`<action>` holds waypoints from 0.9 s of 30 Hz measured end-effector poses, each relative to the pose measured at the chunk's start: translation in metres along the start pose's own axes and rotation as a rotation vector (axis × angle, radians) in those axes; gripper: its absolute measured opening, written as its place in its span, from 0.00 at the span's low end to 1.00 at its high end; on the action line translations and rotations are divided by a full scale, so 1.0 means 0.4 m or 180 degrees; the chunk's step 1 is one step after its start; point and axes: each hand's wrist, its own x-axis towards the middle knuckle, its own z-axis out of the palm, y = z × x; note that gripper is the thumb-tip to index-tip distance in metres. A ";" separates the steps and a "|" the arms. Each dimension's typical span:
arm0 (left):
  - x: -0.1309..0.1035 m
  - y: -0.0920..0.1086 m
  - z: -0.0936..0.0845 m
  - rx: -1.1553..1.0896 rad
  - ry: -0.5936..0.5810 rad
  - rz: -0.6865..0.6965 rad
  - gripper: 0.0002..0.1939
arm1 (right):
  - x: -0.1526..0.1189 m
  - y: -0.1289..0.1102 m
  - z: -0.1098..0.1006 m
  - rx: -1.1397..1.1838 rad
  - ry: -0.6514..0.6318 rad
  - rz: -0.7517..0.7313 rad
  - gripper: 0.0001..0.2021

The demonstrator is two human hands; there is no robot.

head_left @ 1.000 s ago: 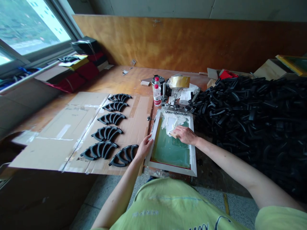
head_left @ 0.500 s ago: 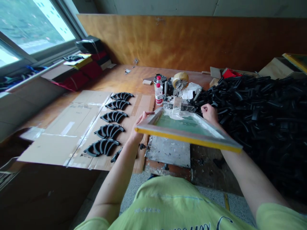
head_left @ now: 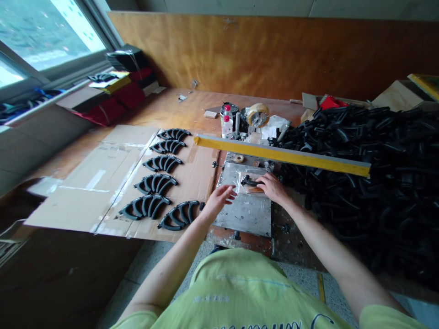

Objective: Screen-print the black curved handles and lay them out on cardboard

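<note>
My right hand point(head_left: 273, 186) grips one end of a black curved plastic piece point(head_left: 249, 182), which lies over a small taped block on the metal base plate point(head_left: 252, 214). To its left, my left hand point(head_left: 221, 199) hovers above the plate's edge, fingers stretched out and holding nothing. Beyond both hands, a screen frame point(head_left: 281, 155) stands tilted up, so mostly its yellow front edge shows. Black curved pieces like the held one lie fanned in groups point(head_left: 146, 206) on a cardboard sheet point(head_left: 82, 196) at the left.
A large heap of black pieces point(head_left: 360, 192) covers the right side. Behind the frame stand plastic bottles point(head_left: 226, 125), a dark can and a roll of tape point(head_left: 258, 115). Red and black boxes point(head_left: 126, 98) sit by the window. A wooden board point(head_left: 240, 55) closes the back.
The screen frame has swung up, and both hands have left its sides. My right hand has come in to the black piece above the plate; my left hand has moved down and toward the plate.
</note>
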 end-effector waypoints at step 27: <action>-0.074 0.034 0.155 0.0378 -0.0160 0.0531 0.19 | -0.209 -0.236 -0.021 0.0525 0.1589 -0.0815 0.19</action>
